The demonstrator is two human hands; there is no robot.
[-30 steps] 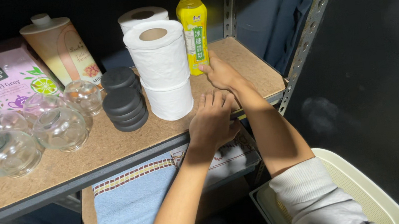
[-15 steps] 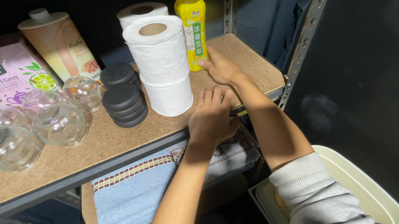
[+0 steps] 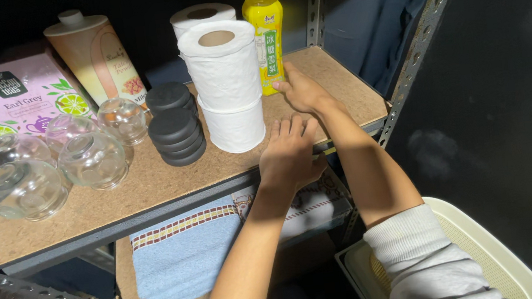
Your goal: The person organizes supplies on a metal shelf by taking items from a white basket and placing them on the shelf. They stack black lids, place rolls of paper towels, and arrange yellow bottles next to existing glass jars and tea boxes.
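From the head camera, looking down on the shelf [image 3: 149, 183]: the left hand [image 3: 290, 153] lies flat at the front edge, fingers spread and empty, fingertips just short of the lower toilet roll [image 3: 233, 123]. A second toilet roll [image 3: 219, 64] sits stacked on top of it. The right hand [image 3: 299, 89] is open too, palm down, its fingers touching the base of the yellow drink bottle [image 3: 264, 33] just right of the stack. Neither hand grips anything.

Those rolls look light, soft and squashy, so I'd say the stack tips easily; take the lower roll around its sides, gently. The bottle looks full, heavier and smooth; grasp its middle. Left of the rolls stand black discs [image 3: 173, 123] and glass globes [image 3: 80, 157].
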